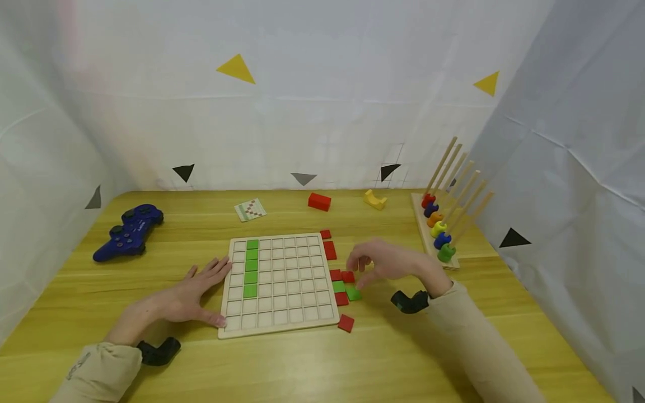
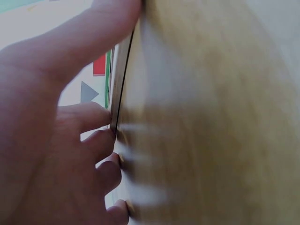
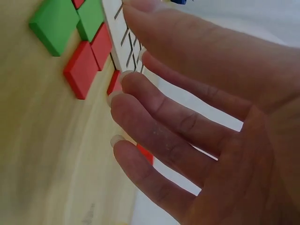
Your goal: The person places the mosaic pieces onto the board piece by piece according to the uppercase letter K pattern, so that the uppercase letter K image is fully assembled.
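Note:
A wooden grid board point(image 1: 282, 282) lies flat on the table, with a column of several green square tiles point(image 1: 251, 265) in its second column from the left. My left hand point(image 1: 188, 294) rests along the board's left edge, fingers spread and thumb on the lower left corner. To the right of the board my right hand point(image 1: 385, 260) hovers with its fingers loosely bent and nothing between them. Close by its fingertips lie a red tile point(image 1: 348, 277) and a loose green tile point(image 1: 353, 293). More red tiles point(image 3: 80, 75) lie along the board's right edge.
At the left is a blue game controller point(image 1: 130, 232). Behind the board lie a patterned card point(image 1: 250, 210), a red block point(image 1: 319, 202) and a yellow arched block point(image 1: 375, 200). A peg rack point(image 1: 425, 229) with coloured beads stands at the right, near a white curtain point(image 1: 322, 134).

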